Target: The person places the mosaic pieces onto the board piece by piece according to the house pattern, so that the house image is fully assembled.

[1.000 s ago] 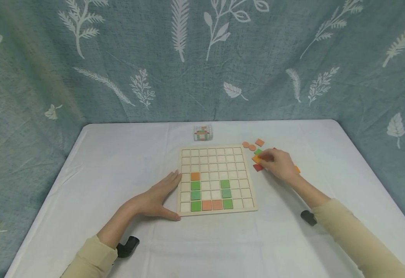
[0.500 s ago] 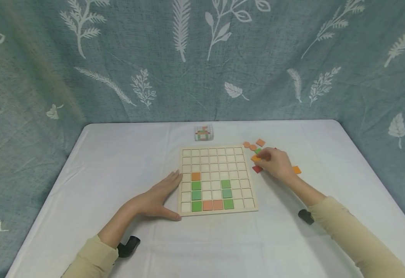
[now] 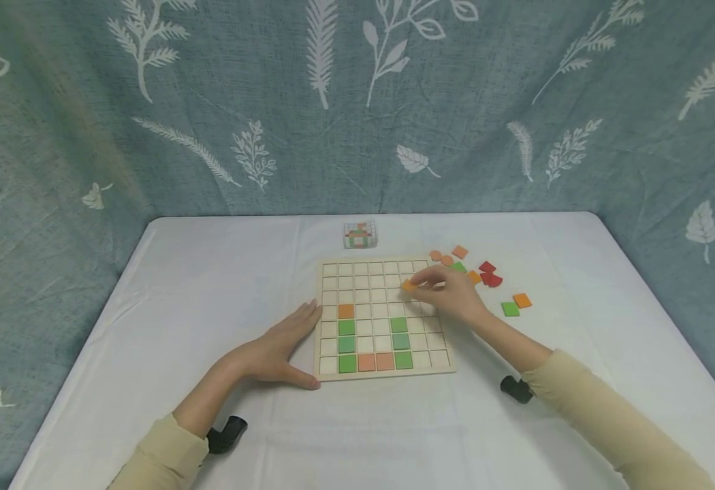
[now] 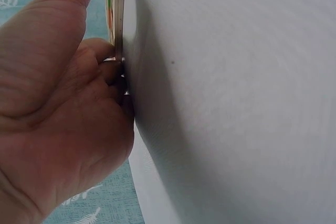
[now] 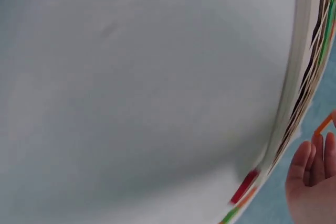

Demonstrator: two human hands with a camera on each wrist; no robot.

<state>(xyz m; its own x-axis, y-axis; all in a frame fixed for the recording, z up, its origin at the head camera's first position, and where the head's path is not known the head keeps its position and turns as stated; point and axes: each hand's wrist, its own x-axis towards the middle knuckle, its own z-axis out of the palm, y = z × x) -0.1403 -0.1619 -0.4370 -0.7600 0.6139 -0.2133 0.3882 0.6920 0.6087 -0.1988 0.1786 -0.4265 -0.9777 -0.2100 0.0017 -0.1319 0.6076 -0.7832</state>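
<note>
A square wooden grid board (image 3: 388, 376) lies on the table. My left hand (image 3: 280, 346) rests along its left edge, fingers straight and thumb at the near-left corner. Over the board's right half, my right hand (image 3: 452, 294) pinches an orange square tile (image 3: 408, 286) between thumb and fingertips; the right wrist view shows this tile (image 5: 324, 125) edge-on. On the grid, an orange tile (image 3: 346, 311) tops a left column of green tiles (image 3: 346, 327). A shorter green column (image 3: 398, 324) stands right of it, with salmon tiles (image 3: 366, 362) joining the bottoms.
Right of the board lie loose pieces: red ones (image 3: 491, 279), an orange tile (image 3: 522, 301), a green tile (image 3: 511, 309) and salmon discs (image 3: 435, 255). A small patterned card or block (image 3: 359, 235) sits behind the board. A patterned curtain (image 3: 357, 156) hangs beyond the table.
My right hand has moved left from the loose pieces to above the board, carrying the orange tile. More red and green pieces show behind it. The left hand keeps its place.
</note>
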